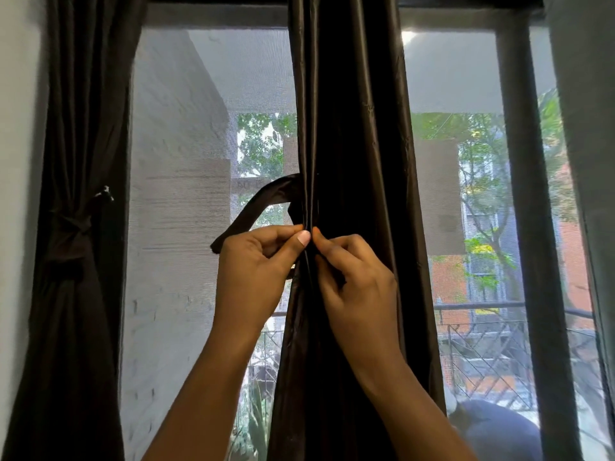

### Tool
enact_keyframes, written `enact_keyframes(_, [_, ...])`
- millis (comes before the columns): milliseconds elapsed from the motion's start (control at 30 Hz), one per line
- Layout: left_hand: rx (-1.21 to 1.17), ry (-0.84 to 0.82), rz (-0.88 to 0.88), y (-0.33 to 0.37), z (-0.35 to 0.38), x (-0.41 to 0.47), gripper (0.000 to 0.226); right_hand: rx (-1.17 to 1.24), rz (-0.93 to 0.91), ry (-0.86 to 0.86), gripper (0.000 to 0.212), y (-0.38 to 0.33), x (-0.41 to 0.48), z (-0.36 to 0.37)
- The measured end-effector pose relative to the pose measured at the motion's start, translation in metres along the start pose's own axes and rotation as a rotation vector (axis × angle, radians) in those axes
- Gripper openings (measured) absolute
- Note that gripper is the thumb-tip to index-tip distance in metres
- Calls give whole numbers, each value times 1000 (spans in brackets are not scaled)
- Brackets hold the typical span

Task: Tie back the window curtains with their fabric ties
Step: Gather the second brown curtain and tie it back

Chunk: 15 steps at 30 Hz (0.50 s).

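A dark brown middle curtain (352, 128) hangs gathered in front of the window. Its matching fabric tie (263, 201) loops out to the left of it and curves down behind my left hand (256, 261). That hand pinches the tie and the curtain's front fold with thumb and fingers. My right hand (352, 277) pinches the same fold from the right, fingertips nearly touching the left thumb. At the left wall a second dark curtain (86, 111) hangs bound by a knotted tie (75, 227).
Behind the curtains is a mesh-screened window (186, 161) with a dark upright frame bar (522, 194) at the right. A pale wall (16, 161) edges the left. A rounded dark object (496, 427) sits low on the right, near the sill.
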State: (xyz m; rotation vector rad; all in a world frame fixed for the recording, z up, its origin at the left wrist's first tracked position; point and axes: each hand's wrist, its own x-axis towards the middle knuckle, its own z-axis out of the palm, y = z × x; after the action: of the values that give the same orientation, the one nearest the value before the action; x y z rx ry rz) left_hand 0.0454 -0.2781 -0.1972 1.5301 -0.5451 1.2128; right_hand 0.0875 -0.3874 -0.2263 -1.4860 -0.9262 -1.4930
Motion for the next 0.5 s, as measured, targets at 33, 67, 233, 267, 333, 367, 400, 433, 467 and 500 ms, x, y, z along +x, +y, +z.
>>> enact_keyframes(33, [-3, -6, -3, 0, 0, 0, 13, 6, 0, -9, 36, 1, 0, -1])
enact_keyframes(67, [-12, -7, -8, 0, 0, 1, 12, 8, 0, -20, 36, 1, -1, -1])
enact_keyframes(233, [-1, -12, -27, 0, 4, 4, 4, -59, -24, -86, 34, 2, -8, -5])
enact_keyframes(267, [23, 0, -26, -2, 5, 4, 5, -74, -27, -112, 34, 2, -10, -6])
enact_keyframes(333, [87, 27, -20, -6, 7, 7, 10, -127, -42, -160, 32, 2, -10, -8])
enact_keyframes(367, [123, 36, -12, -8, 8, 8, 9, -182, -67, -165, 31, 2, -9, -10])
enact_keyframes(400, [154, 44, -2, -9, 10, 9, 8, -254, -100, -138, 29, 3, -7, -14])
enact_keyframes(433, [178, 54, 11, -9, 11, 9, 9, -324, -127, -73, 27, 3, -4, -18])
enact_keyframes(467, [198, 65, 27, -10, 13, 9, 11, -377, -131, 17, 25, 4, 0, -24])
enact_keyframes(500, [214, 76, 42, -10, 14, 8, 13, -414, -109, 100, 26, 5, 4, -29])
